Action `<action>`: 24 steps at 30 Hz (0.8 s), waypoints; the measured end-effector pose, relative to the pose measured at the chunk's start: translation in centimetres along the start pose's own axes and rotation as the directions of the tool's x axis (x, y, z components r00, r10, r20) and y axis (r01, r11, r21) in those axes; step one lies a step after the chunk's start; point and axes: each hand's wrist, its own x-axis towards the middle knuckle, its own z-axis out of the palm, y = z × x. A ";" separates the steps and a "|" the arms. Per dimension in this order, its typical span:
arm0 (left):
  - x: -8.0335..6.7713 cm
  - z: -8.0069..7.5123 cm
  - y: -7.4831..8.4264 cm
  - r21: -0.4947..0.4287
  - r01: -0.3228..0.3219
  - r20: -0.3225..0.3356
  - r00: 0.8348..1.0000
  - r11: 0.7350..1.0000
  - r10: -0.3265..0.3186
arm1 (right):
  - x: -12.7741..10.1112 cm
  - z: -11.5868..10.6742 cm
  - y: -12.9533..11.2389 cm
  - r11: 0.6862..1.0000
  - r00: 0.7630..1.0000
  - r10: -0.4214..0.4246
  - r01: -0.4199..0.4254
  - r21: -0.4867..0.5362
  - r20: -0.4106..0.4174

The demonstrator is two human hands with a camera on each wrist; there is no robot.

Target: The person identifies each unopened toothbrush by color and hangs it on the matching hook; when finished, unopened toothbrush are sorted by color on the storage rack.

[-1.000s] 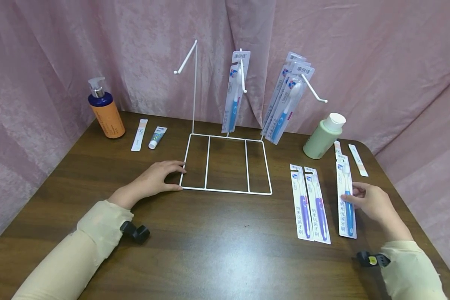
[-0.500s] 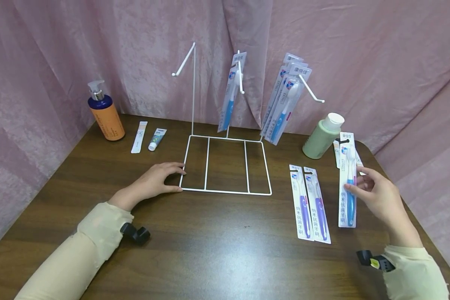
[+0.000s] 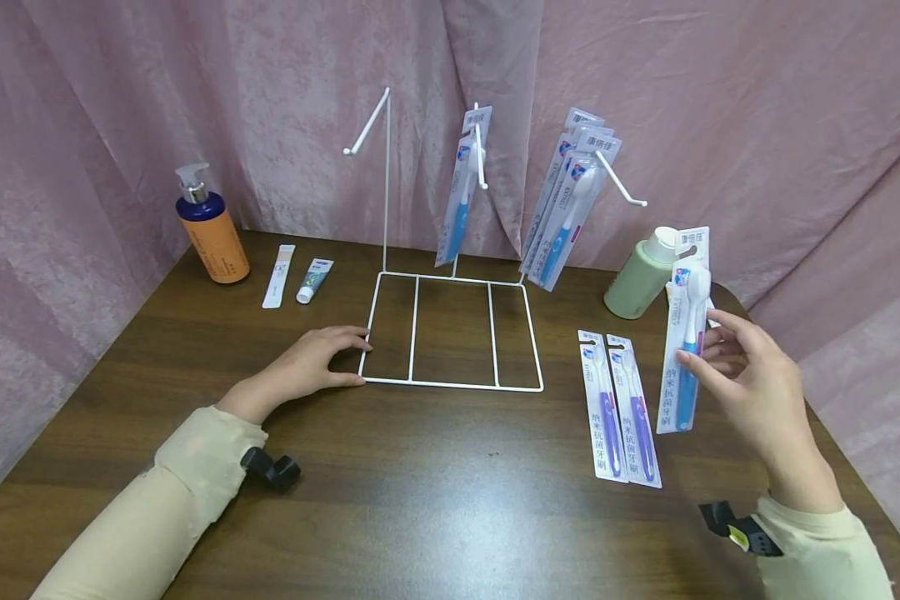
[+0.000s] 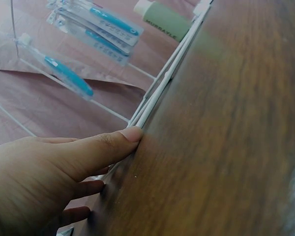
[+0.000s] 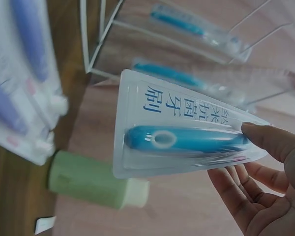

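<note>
Nearest the camera, a person's right hand (image 3: 746, 383) pinches a packaged blue toothbrush (image 3: 682, 333) between thumb and fingers, holding it upright and clear of the wooden table (image 3: 435, 492). Just left of it, two packaged purple toothbrushes (image 3: 618, 408) lie flat side by side on the tabletop. Across the table, the left hand (image 3: 311, 362) rests flat with fingers extended, the thumb tip pressed against the front left corner of a white wire display rack (image 3: 453, 329). Farther back, blue toothbrush packs hang from the rack's middle hook (image 3: 461, 196) and right hook (image 3: 570, 200). A green bottle (image 3: 641, 275) stands beyond the right hand; an orange pump bottle (image 3: 212, 229) and a small tube (image 3: 313, 279) sit at far left before a pink curtain (image 3: 720, 100).
</note>
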 end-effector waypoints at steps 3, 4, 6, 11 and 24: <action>0.0 0.0 0.0 0.003 -0.002 0.000 1.000 1.000 0.002 | -0.1 0.0 -1.5 0.999 0.998 -0.042 0.044 0.024 -0.056; 0.0 0.0 0.0 0.003 -0.001 0.000 1.000 1.000 0.001 | -0.1 0.1 -2.0 0.998 0.996 -0.053 0.055 0.030 -0.071; 0.0 0.0 0.0 0.003 0.001 0.001 1.000 1.000 -0.001 | -0.1 0.1 -3.0 0.995 0.992 -0.082 0.087 0.048 -0.098; 0.0 0.0 0.0 0.007 0.002 0.003 1.000 1.000 -0.003 | 0.0 0.3 -5.1 0.983 0.978 -0.165 0.173 0.058 -0.130; 0.0 0.1 0.0 0.014 -0.002 0.002 1.000 1.000 0.002 | 1.3 2.1 -9.0 0.943 0.934 -0.317 0.329 0.053 -0.163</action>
